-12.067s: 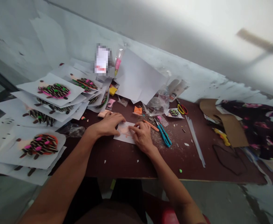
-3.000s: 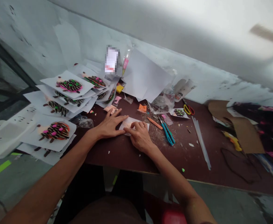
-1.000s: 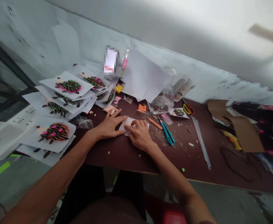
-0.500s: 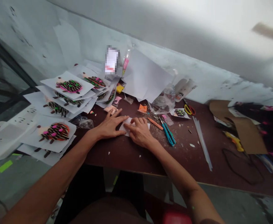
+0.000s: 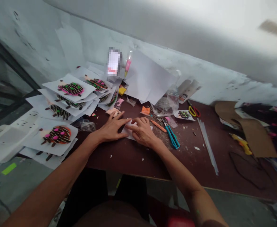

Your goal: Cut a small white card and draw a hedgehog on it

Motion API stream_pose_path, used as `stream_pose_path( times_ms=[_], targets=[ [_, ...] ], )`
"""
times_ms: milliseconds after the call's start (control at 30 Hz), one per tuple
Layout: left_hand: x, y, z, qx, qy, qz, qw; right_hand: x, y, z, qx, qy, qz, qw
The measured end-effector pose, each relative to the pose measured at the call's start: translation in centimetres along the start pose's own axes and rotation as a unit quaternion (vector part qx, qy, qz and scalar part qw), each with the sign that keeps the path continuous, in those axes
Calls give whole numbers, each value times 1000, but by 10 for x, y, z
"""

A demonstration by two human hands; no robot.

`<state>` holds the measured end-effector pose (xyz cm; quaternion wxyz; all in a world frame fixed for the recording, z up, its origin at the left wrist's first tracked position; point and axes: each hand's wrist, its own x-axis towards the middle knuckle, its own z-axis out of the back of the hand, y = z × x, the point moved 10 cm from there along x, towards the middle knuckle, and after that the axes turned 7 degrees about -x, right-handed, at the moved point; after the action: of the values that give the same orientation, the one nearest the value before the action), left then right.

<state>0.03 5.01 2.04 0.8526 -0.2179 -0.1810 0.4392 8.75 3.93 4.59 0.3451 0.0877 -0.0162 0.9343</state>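
Note:
A small white sheet of paper (image 5: 128, 134) lies on the dark table in front of me, mostly covered by my hands. My left hand (image 5: 112, 128) rests open, its fingers spread and the thumb and forefinger reaching the sheet's left side. Over the paper is my right hand (image 5: 143, 130). Its forefinger points left and presses on the sheet, the thumb sits apart below it, and the other fingers are bent. What lies under the right fingertips is hidden. Just beyond the left fingers is a packet of peach-coloured clay (image 5: 113, 112).
Sheets with clay hedgehogs (image 5: 71, 88) are stacked at left. To the right lie an orange tool (image 5: 158, 126), teal-handled pliers (image 5: 172, 137), scissors (image 5: 193, 111), clear glue sticks (image 5: 208, 146) and a yellow glue gun (image 5: 242, 143). A phone (image 5: 114, 61) leans against the wall.
Both hands stay on the paper in nearly the same place. The right fingers have shifted very slightly. The whole view has moved a little.

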Motion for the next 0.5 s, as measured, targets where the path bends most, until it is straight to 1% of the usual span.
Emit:
stream_pose_path(
  times_ms=[67,167,300,433,500],
  targets=[
    [0,0,0,0,1,-1,1000,0,-3,1,1,-8,-9,1000],
    [0,0,0,2,1,-1,1000,2,-3,-1,-8,1,-9,1000],
    [1,0,0,8,1,0,1000,5,3,-3,-27,16,9,999],
    [0,-1,0,6,3,-2,1000,5,9,-4,-42,16,35,998],
    [0,-2,0,4,5,-1,1000,4,9,-4,-35,17,38,999]
  ],
)
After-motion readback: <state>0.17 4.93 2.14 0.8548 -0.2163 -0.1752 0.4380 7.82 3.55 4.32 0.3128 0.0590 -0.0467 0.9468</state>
